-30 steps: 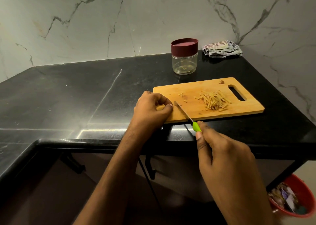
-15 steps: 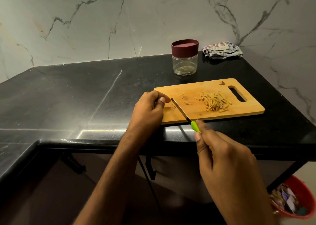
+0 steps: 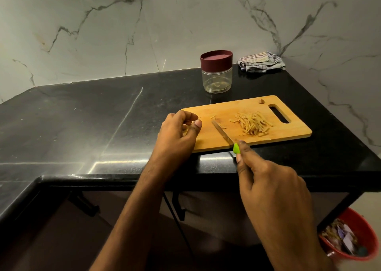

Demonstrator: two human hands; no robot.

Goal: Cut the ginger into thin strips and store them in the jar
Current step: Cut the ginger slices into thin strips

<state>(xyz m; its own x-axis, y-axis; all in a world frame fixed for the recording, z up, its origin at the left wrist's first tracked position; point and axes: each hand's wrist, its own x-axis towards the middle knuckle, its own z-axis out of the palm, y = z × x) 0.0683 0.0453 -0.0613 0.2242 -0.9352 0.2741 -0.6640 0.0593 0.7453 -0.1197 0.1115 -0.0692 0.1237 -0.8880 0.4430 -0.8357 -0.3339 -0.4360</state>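
A: Kitchen corner, black stone tabletop (image 3: pixel 82 126); a person's right hand (image 3: pixel 274 194) has its grip curled round the green handle of a knife (image 3: pixel 224 133), blade lying flat across a wooden cutting board (image 3: pixel 292 134), tip pointing to the board's far left.

B: And the left hand (image 3: pixel 175 136)?

A: Resting at the board's left end, fingers curled, thumb and forefinger close together; whether that grip pinches a piece of ginger, I cannot tell.

B: Where is the cut ginger?

A: A heap of ginger strips (image 3: pixel 252 123) lies on the board's right half, just beside the handle slot; a few stray bits sit near the blade; one small brown scrap (image 3: pixel 261 101) lies at the far edge.

B: The jar?

A: The clear jar (image 3: pixel 216 72) stands upright on the tabletop just behind the board, maroon lid on; a striped cloth (image 3: pixel 261 62) is bunched by the marble wall to its right; a red bin (image 3: pixel 354 237) of scraps sits on the floor, lower right.
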